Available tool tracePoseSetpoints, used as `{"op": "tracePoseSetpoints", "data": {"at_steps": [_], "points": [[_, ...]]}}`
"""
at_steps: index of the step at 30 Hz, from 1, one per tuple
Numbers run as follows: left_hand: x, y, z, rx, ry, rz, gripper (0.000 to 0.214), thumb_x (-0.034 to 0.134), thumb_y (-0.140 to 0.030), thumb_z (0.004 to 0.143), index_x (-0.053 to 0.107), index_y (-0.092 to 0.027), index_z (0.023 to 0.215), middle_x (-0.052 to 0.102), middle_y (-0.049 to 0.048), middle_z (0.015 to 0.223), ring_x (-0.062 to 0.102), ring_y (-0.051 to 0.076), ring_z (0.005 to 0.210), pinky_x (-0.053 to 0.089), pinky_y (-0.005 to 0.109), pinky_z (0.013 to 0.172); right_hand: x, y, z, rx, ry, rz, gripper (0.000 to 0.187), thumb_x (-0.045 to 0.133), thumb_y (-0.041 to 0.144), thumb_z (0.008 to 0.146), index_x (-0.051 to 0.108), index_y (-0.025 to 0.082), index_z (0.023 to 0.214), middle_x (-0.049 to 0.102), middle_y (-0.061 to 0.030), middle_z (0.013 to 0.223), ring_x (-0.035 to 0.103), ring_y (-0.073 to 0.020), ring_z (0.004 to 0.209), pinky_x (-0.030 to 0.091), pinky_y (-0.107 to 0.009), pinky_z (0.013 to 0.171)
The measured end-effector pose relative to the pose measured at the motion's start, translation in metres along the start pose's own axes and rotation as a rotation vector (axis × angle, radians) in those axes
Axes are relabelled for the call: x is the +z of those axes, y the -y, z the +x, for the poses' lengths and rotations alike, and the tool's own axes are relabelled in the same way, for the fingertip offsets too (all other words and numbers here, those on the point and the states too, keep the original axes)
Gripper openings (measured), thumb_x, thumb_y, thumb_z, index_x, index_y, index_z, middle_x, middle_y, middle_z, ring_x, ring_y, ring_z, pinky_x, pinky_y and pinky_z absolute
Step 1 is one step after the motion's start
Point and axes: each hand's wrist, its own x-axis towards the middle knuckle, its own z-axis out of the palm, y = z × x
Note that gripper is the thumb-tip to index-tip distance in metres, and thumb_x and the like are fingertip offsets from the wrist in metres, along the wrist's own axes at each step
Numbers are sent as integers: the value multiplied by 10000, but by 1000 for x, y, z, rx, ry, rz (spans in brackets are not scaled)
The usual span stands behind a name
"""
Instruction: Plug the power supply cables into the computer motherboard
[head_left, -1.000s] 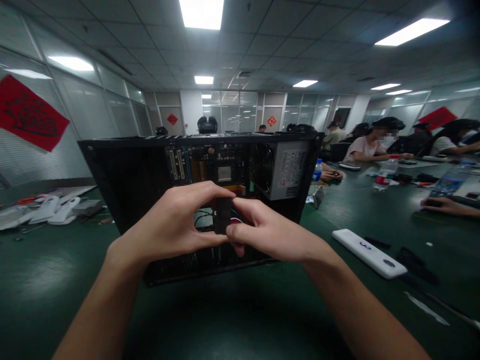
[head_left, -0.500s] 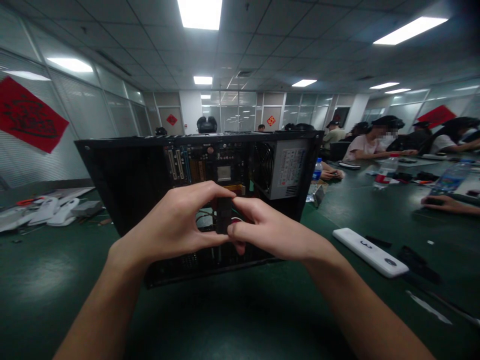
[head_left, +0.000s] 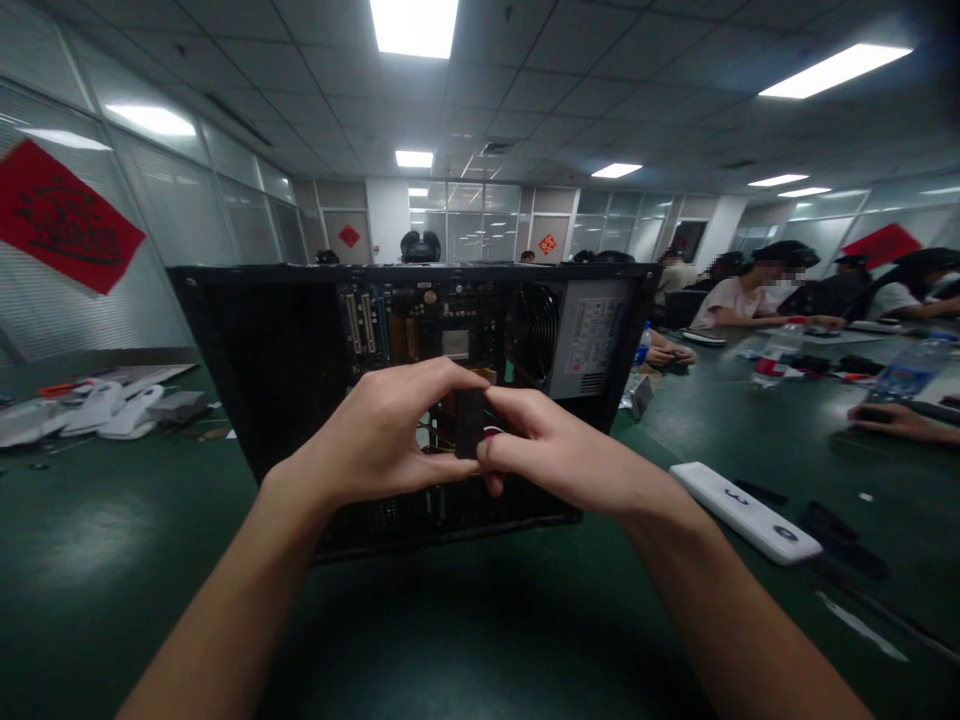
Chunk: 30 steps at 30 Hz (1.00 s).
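Between my hands is a small black rectangular part [head_left: 470, 422], held upright in front of an open computer case [head_left: 225, 365]. My left hand [head_left: 375, 430] is curved into a C, with the fingertips at the part's top and the thumb at its bottom. On the part's right side, my right hand [head_left: 559, 445] closes its thumb and fingers; a bit of white and red wire shows there. Behind the hands, inside the case, are a motherboard [head_left: 472, 308] with slots, a fan [head_left: 535, 332] and a silver power supply [head_left: 592, 330]. My hands hide the case's lower middle.
On the green table [head_left: 390, 640], a white power bank-like block marked 3 [head_left: 742, 510] lies at the right, near black pieces [head_left: 844, 535]. Bottles [head_left: 780, 355] and co-workers [head_left: 739, 300] are beyond. White items [head_left: 124, 410] lie at the left.
The view has turned slightly left, so everything sits a little further right. Both hands keep their grip on the black part, which has shifted slightly right against the case.
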Motion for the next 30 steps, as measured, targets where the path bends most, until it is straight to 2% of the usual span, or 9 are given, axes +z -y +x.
{"op": "tracePoseSetpoints", "data": {"at_steps": [6, 14, 18, 23, 30], "points": [[14, 7, 0, 0, -75, -97, 420, 747, -329, 799, 578, -161, 1144, 692, 49, 1021, 676, 167, 897, 528, 252, 773, -4, -1, 1, 8, 22, 18, 66, 517, 163, 816, 563, 159, 863, 592, 31, 709, 570, -116, 666, 427, -233, 631], [14, 11, -2, -53, -29, -129, 432, 747, -329, 793, 572, -177, 1157, 702, 54, 1049, 684, 180, 922, 535, 263, 776, -3, -7, 6, 19, 23, 13, 95, 512, 165, 833, 569, 148, 907, 585, 24, 702, 569, -115, 649, 423, -226, 604], [14, 10, -3, -50, -28, -86, 464, 757, -316, 782, 563, -170, 1178, 708, 44, 1008, 683, 151, 828, 515, 228, 696, -3, -7, 5, 5, 22, -19, 116, 514, 164, 841, 578, 148, 937, 582, 23, 745, 578, -112, 656, 436, -222, 599], [15, 8, -5, -26, -52, -22, 457, 728, -350, 801, 564, -160, 1183, 696, 25, 859, 617, 113, 626, 451, 219, 562, -5, -4, 3, -6, 58, -35, 191, 541, 174, 849, 591, 143, 1031, 610, 2, 840, 586, -107, 666, 444, -210, 578], [13, 11, -8, -40, -27, -8, 460, 709, -358, 818, 553, -170, 1208, 669, 14, 840, 585, 104, 619, 438, 221, 571, -6, -5, 7, -25, 83, -6, 221, 548, 176, 869, 599, 132, 1079, 596, 6, 786, 572, -115, 681, 446, -214, 605]]}}
